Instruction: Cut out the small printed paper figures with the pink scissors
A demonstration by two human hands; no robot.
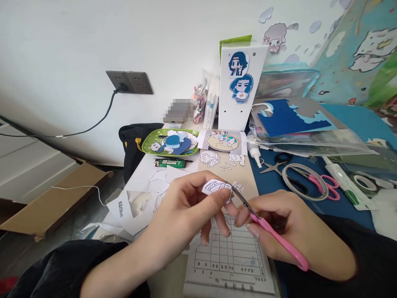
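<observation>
Between the thumb and fingers of my left hand (189, 203) is a small white paper cutout (214, 186) printed with black line art. My right hand (279, 219) grips a pair of pink-handled scissors (273, 232). Their blades reach the right edge of the cutout near my left thumb; whether they are parted is hard to tell. Below both hands lies a printed form pad (229, 265) with a ruled table. Just beyond the blades a small printed paper piece (237, 187) rests on the table.
A green tray (145, 142) holds blue and white paper cutouts. Paper scraps (136, 207) are heaped at the left. On the right lie black-handled scissors (276, 167), a tape roll (305, 182) and a glue tube (347, 184). A white stand (232, 118) bears two character stickers.
</observation>
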